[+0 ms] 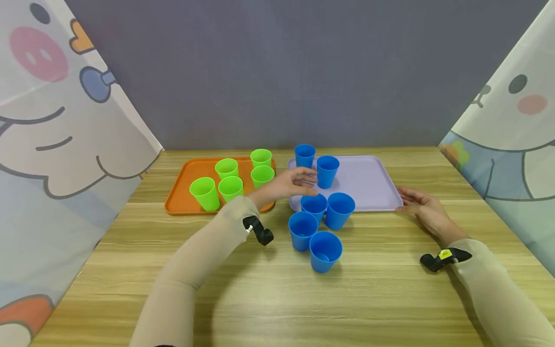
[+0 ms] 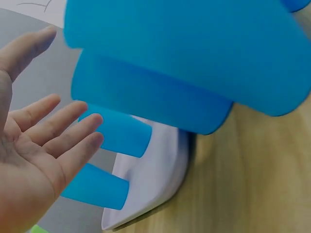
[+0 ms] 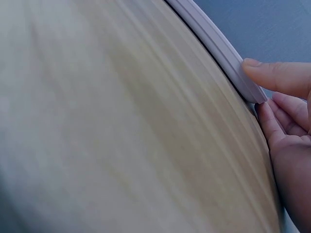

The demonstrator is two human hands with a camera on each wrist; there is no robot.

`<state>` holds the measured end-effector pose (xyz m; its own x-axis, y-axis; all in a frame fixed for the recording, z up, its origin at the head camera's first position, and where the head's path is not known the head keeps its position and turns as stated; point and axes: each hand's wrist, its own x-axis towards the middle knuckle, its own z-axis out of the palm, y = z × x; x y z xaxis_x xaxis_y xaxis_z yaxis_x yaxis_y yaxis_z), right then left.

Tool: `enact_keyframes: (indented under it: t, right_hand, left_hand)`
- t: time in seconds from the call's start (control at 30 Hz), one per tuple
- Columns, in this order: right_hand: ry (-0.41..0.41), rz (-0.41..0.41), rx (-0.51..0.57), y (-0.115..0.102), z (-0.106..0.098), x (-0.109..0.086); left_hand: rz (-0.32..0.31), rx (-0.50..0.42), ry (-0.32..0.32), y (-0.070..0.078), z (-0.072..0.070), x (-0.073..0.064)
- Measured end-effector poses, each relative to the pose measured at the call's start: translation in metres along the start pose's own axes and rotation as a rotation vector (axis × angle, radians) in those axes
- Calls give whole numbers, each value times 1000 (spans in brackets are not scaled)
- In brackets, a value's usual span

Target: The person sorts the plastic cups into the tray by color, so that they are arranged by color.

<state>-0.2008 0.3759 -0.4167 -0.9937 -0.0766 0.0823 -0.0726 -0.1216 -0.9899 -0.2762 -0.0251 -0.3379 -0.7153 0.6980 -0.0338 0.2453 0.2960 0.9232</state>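
My left hand [image 1: 289, 184] hovers over the left side of the lavender tray [image 1: 366, 180], thumb apart from the fingers and nothing held. Two blue cups [image 1: 327, 171] stand upright on that tray, just beyond the fingertips. Several more blue cups [image 1: 325, 251] are grouped in front of it, the hindmost close below the hand. In the left wrist view the palm [image 2: 29, 170] is bare beside the blue cups [image 2: 146, 92]. My right hand [image 1: 425, 212] holds the tray's front right corner, its thumb [image 3: 277, 76] against the rim and fingers around the corner.
An orange tray [image 1: 178, 202] bearing several upright green cups [image 1: 205, 193] lies at the left, partly behind my left forearm. A grey partition [image 1: 282, 72] rises along the table's back edge. Printed cloths [image 1: 65, 144] hang at both sides.
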Motion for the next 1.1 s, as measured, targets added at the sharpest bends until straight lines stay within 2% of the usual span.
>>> enact_keyframes:
  t: [0.37, 0.67, 0.93, 1.1]
  right_hand:
    - [-14, -11, 33, 3, -1, -2]
    - [-9, -21, 31, 2, -1, -1]
    - [22, 8, -3, 0, 1, -2]
    - [19, 0, 0, 0, 1, -1]
  left_hand:
    - [-2, 23, -123, -16, 4, -11]
    - [7, -12, -195, -23, 5, -14]
    - [14, -90, -210, -26, 6, -12]
    - [23, -73, -185, -25, 7, -12]
